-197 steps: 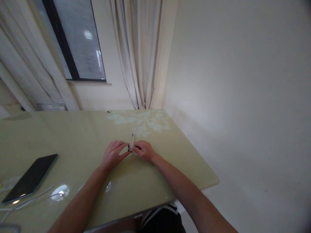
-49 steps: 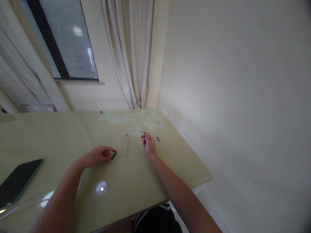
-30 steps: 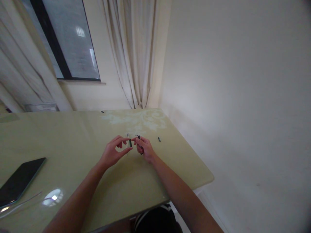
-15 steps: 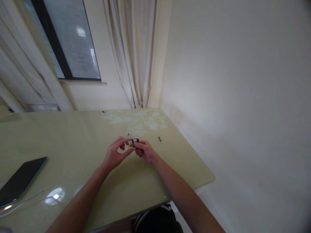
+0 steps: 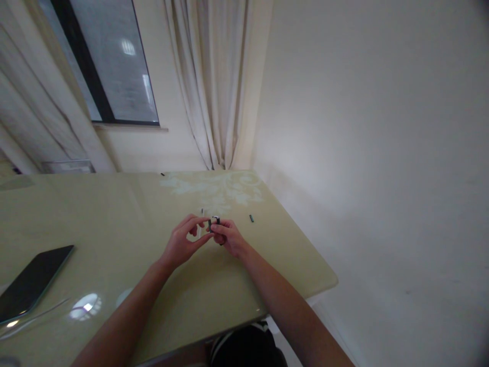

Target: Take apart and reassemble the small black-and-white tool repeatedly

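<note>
Above the right part of the pale table, my left hand (image 5: pixel 183 239) pinches a small dark piece (image 5: pixel 210 225) between thumb and fingertips. Its fingers are curved, with a gap showing behind the pinch. Close against it, my right hand (image 5: pixel 228 237) is closed on a small black and white object (image 5: pixel 216 220), whose top sticks out above the fingers. The two held items are very near each other; whether they touch is too small to tell. A thin white stick-like item (image 5: pixel 202 212) with a dark tip lies just behind my left fingers, partly hidden.
A small dark strip (image 5: pixel 251 218) lies to the right on the table (image 5: pixel 298 260). Another tiny dark piece (image 5: pixel 162 175) is at the back edge. A black tablet (image 5: pixel 34 280) and a pale cable (image 5: pixel 42 314) lie at left. A wall borders the right side.
Both hands hold nearly the same place and grip. The small dark piece at my left fingertips has shifted slightly to the right, closer to my right hand.
</note>
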`<state>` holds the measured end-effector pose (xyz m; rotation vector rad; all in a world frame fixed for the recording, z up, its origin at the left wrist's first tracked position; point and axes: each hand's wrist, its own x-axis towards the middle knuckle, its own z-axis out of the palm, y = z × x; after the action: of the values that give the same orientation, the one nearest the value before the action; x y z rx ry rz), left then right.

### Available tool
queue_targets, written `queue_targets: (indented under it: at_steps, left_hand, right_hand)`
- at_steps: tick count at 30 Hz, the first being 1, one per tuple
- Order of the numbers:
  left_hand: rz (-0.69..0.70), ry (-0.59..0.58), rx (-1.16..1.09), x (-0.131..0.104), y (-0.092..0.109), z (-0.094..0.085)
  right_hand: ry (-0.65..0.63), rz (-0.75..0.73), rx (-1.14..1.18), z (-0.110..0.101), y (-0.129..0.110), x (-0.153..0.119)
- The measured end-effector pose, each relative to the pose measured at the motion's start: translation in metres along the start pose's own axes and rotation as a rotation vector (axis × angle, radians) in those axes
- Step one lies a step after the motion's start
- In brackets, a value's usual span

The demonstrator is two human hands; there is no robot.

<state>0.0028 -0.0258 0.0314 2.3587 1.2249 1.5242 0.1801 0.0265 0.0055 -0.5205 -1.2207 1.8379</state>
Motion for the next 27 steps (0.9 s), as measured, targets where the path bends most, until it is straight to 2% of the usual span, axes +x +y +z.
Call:
queue_targets:
  at_steps: [4, 7, 11, 15, 18, 23, 27]
  left_hand:
    - [-0.018, -0.014, -0.014, 0.000, 0.000, 0.000]
    - [-0.069, 0.012, -0.064, 0.003, 0.002, -0.001]
    - [-0.225, 0.053, -0.211, 0.007, 0.001, -0.004]
    - [-0.407, 0.030, -0.461, 0.007, -0.005, -0.003]
    - [-0.487, 0.033, -0.602, 0.005, -0.008, -0.001]
    - [-0.548, 0.055, -0.688, 0.003, -0.012, 0.001]
    - [-0.555, 0.066, -0.695, 0.001, -0.014, 0.001]
  right_hand:
    - [-0.004, -0.003, -0.036, 0.001, 0.000, -0.001]
    - [0.022, -0.068, -0.101, 0.002, -0.001, -0.002]
    - [0.114, -0.228, -0.266, 0.005, -0.005, -0.004]
    - [0.115, -0.375, -0.505, 0.007, -0.011, -0.009]
    - [0.115, -0.470, -0.668, 0.009, -0.015, -0.013]
    - [0.095, -0.549, -0.785, 0.014, -0.018, -0.017]
    - [0.080, -0.549, -0.831, 0.015, -0.018, -0.018]
